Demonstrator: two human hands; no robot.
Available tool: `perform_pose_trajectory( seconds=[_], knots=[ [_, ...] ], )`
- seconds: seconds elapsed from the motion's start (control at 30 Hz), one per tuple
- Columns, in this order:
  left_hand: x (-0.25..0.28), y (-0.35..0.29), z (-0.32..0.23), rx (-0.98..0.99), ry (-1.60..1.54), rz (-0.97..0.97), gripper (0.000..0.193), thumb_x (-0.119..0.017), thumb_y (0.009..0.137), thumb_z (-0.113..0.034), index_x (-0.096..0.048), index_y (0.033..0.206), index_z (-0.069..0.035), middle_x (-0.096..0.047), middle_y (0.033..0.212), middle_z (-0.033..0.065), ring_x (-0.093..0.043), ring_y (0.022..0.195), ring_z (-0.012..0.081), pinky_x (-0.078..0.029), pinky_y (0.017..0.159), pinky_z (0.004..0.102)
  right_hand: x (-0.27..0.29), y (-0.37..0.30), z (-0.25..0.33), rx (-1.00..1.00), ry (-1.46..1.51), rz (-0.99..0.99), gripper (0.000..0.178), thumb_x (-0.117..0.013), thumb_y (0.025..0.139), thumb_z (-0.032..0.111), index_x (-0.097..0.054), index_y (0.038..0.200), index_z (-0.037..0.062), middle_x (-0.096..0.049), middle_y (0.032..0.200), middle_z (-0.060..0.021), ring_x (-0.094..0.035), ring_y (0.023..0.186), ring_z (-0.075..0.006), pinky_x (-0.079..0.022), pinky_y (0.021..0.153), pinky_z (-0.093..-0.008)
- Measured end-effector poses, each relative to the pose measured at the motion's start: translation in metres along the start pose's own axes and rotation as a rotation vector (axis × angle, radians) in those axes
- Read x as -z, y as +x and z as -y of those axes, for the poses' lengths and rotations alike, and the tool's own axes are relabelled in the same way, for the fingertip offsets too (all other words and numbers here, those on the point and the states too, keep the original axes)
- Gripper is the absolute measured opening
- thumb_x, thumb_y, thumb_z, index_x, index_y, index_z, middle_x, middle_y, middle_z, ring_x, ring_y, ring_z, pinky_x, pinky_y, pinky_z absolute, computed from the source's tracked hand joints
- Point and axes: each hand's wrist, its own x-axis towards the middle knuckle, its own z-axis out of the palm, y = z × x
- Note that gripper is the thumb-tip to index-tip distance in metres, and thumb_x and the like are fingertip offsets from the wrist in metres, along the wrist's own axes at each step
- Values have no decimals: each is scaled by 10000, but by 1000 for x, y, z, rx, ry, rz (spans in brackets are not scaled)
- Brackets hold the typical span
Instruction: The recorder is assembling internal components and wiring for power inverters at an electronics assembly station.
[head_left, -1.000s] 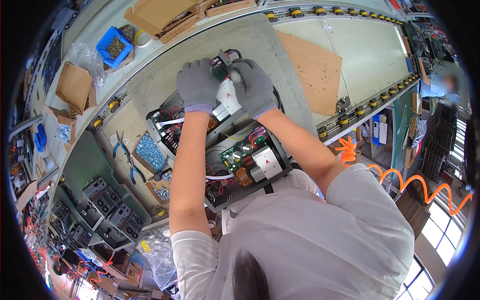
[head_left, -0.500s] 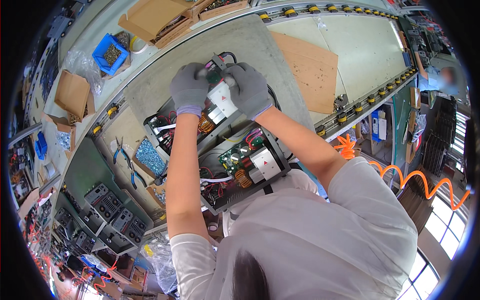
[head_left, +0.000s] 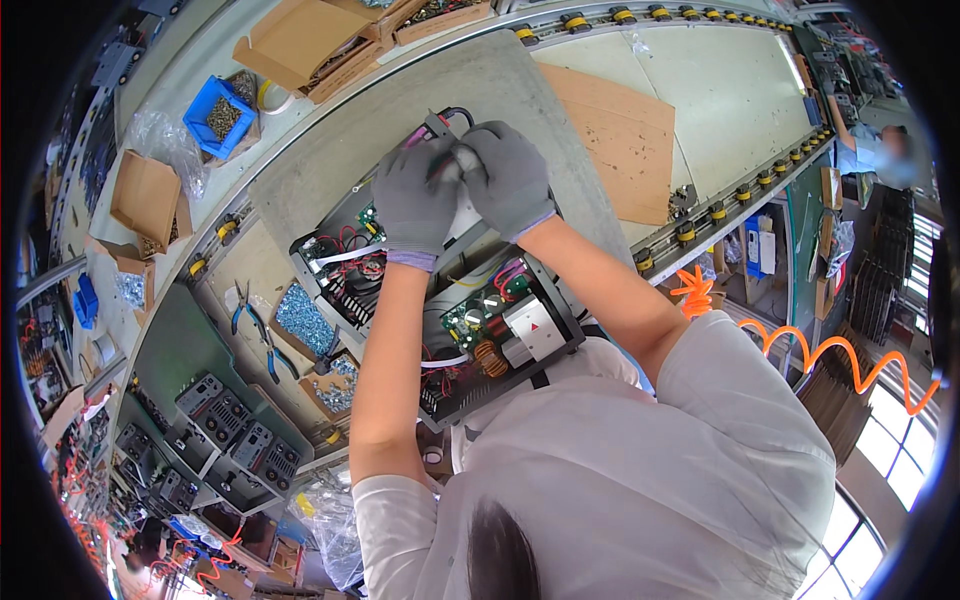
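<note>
Both hands wear grey gloves and meet over the far end of an open electrical unit (head_left: 340, 315) with a black housing and wires inside. My left hand (head_left: 415, 200) has its fingers closed together over the unit's middle. My right hand (head_left: 508, 178) is closed just right of it, fingertips against the left's. Something small and dark shows between the fingertips, too blurred to name. The hands hide much of the unit's inside. Nearer to me stands a second open unit (head_left: 535, 328) with a green circuit board, a copper coil and a silver heat sink.
Left of the units lie two pliers (head_left: 240, 308), a box of bluish screws (head_left: 303, 322) and another parts box (head_left: 335, 385). Beyond are a blue bin (head_left: 220, 115) and cardboard boxes (head_left: 300, 40). A brown cardboard sheet (head_left: 615, 140) and an orange coiled hose (head_left: 830, 350) are at right.
My left hand has moved right and slightly nearer, from the unit's far left side to meet my right hand. My right hand has shifted slightly, still closed.
</note>
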Motion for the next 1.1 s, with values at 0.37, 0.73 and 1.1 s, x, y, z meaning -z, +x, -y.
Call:
perform_pose_trajectory(
  seconds=[0.37,0.73,1.1],
  knots=[
    [14,17,12,47,493,43,145,-690,821,-238,-748,901,-131,-712,903,42,-628,900,290,-519,745,433,-6,1,-1,-263,131,126,455,-761,832,325,-636,1230,142,-633,1200,-141,-642,1061,-364,-522,904,-462],
    [8,18,2,51,629,155,150,-682,824,-227,-735,932,-138,-694,904,45,-627,916,285,-533,748,428,-8,-1,-6,-233,95,203,398,-713,856,327,-672,1213,158,-680,1075,-135,-665,998,-355,-534,857,-436],
    [-15,19,15,146,412,45,147,-688,823,-229,-698,876,-93,-682,907,135,-621,913,360,-502,791,479,-16,-3,-19,-83,135,179,357,-721,850,229,-651,1175,100,-657,1087,-163,-620,1011,-396,-497,870,-487]
  ],
)
